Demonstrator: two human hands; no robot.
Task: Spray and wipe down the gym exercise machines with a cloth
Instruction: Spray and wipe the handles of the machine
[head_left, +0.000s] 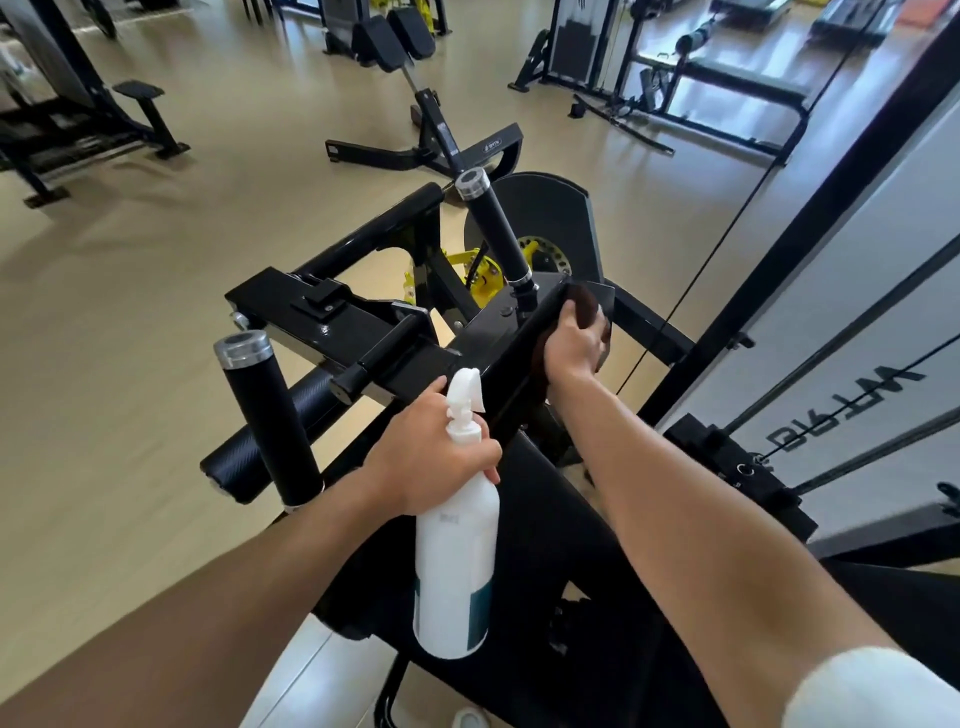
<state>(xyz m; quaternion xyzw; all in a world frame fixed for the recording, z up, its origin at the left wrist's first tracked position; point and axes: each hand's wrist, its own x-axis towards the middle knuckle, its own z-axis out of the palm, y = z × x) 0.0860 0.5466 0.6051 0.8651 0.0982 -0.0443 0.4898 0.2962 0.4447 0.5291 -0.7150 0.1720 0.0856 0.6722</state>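
Observation:
A black exercise machine (363, 332) with yellow inner parts fills the middle of the view. My left hand (421, 457) grips the neck of a white spray bottle (457, 561) with a teal band, nozzle up, just in front of the machine's frame. My right hand (574, 345) holds a dark brown cloth (587, 306) against the upper edge of a black frame bar (519, 353), near the base of an upright padded handle (496, 228). Most of the cloth is hidden behind the hand and bar.
A second padded handle (265, 421) and a black roller pad (291, 415) stand at the left. A white weight-stack shroud (852, 332) with cables rises at the right. Other black machines (431, 140) stand across the beige floor (156, 291).

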